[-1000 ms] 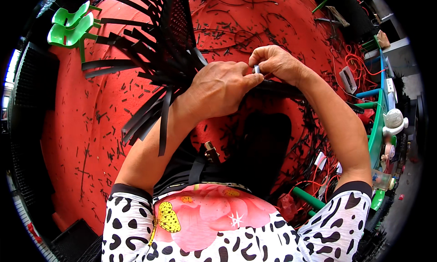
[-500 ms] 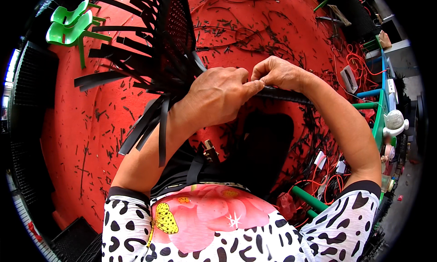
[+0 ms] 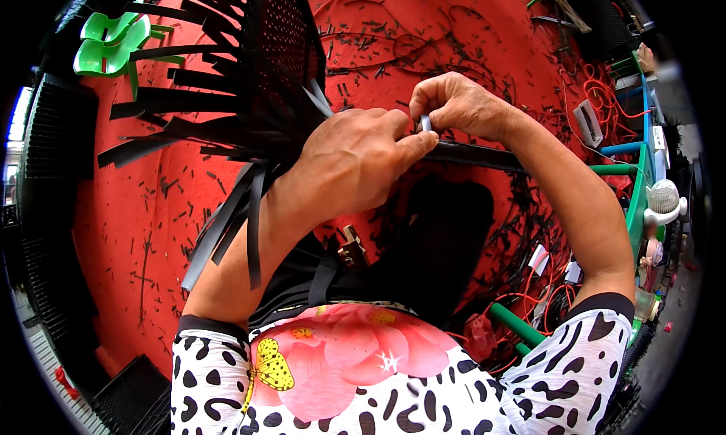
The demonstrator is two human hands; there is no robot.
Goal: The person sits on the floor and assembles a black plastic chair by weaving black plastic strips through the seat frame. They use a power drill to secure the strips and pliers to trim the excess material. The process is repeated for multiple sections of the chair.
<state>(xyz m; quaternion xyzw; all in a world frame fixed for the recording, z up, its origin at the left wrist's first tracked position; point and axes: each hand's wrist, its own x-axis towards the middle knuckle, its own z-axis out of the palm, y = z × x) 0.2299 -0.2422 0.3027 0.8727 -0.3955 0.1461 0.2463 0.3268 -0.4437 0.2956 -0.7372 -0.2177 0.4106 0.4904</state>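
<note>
A black woven plastic-strip piece point(image 3: 286, 38) stands upright at the upper left, and many loose flat strips point(image 3: 162, 106) fan out from its left side. My left hand point(image 3: 355, 155) is closed at the lower end of this weave, its thumb pointing right; exactly what lies under its fingers is hidden. Just above that thumb, my right hand point(image 3: 467, 110) pinches a short grey strip end point(image 3: 426, 123). A dark wrapped bar point(image 3: 478, 157) runs rightward from beneath my hands. Several strip ends point(image 3: 253, 227) hang across my left forearm.
Black strip scraps litter the red floor covering point(image 3: 121, 231). Green plastic chairs point(image 3: 113, 46) stand at the far left. To the right are a green frame point(image 3: 639, 189), orange cables point(image 3: 601, 106) and a small white fan point(image 3: 664, 199). Dark stacked panels point(image 3: 60, 133) line the left edge.
My right hand has risen slightly, and the grey strip end now shows between its fingers and my left thumb. The woven piece and its loose strips have shifted a little left.
</note>
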